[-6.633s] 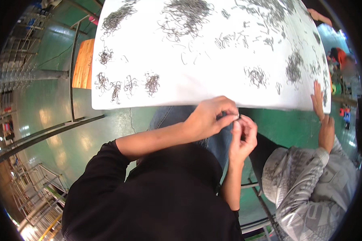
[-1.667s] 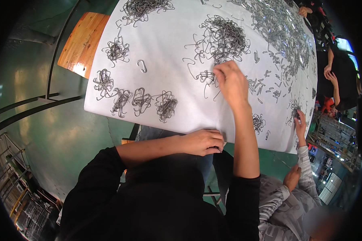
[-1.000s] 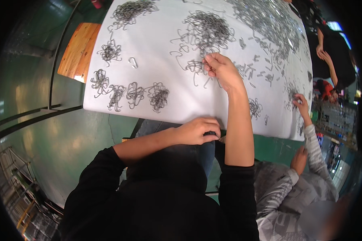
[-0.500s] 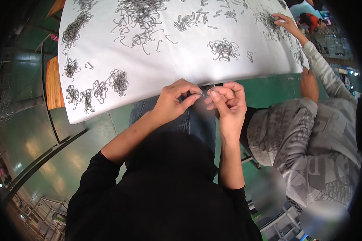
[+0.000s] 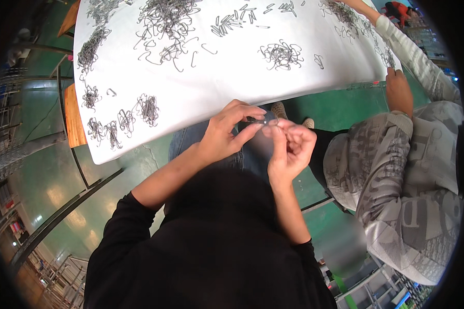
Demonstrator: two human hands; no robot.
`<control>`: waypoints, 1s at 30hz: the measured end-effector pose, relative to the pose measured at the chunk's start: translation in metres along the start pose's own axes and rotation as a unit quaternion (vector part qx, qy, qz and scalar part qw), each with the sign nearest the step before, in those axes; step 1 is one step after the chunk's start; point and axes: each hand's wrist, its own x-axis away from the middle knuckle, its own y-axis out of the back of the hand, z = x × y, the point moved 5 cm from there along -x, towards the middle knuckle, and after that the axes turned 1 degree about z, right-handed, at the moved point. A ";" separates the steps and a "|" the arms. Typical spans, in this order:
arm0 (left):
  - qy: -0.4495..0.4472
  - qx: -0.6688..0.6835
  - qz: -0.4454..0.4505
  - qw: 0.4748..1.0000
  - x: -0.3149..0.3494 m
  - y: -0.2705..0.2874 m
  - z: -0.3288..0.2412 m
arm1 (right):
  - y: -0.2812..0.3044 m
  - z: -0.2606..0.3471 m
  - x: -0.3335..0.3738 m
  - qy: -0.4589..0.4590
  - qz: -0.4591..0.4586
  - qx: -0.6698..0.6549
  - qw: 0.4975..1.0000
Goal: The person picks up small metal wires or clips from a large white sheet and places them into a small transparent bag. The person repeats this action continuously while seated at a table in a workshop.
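My left hand (image 5: 228, 127) and my right hand (image 5: 290, 149) meet just off the near edge of the white-covered table (image 5: 191, 103), above my lap. Thumb and fingers of both are pinched close together on a small metal piece (image 5: 263, 122), dark and thin like the bent wire hooks on the table. Its exact shape is blurred and partly covered by my fingertips. Nearest on the table are small bunches of bent wire hooks (image 5: 148, 110) to the left, and a loose pile of hooks (image 5: 282, 55) ahead.
A large heap of hooks (image 5: 167, 23) and scattered short straight metal pieces (image 5: 229, 23) lie farther back. At right a co-worker in a patterned grey top (image 5: 392, 170) reaches over more hooks (image 5: 345, 18). Wooden stools (image 5: 75, 118) stand at the table's left edge.
My right hand has tilted and its fingers have drawn in toward my left fingertips. The curved wire that showed above them is less visible. The co-worker's far hand has moved farther away.
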 end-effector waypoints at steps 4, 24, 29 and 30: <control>-0.028 -0.143 -0.039 0.989 -0.047 0.024 0.035 | 0.008 -0.002 0.000 0.031 0.012 -0.014 0.999; 0.216 -0.044 0.087 0.971 -0.116 0.005 0.058 | 0.007 -0.007 -0.012 -0.012 0.030 0.023 0.999; 0.284 0.130 0.076 0.947 -0.068 0.004 0.005 | 0.006 -0.003 -0.013 -0.037 0.034 0.030 0.998; 0.279 0.155 0.066 0.945 -0.063 0.003 -0.004 | 0.006 -0.001 -0.014 -0.031 0.033 0.035 0.998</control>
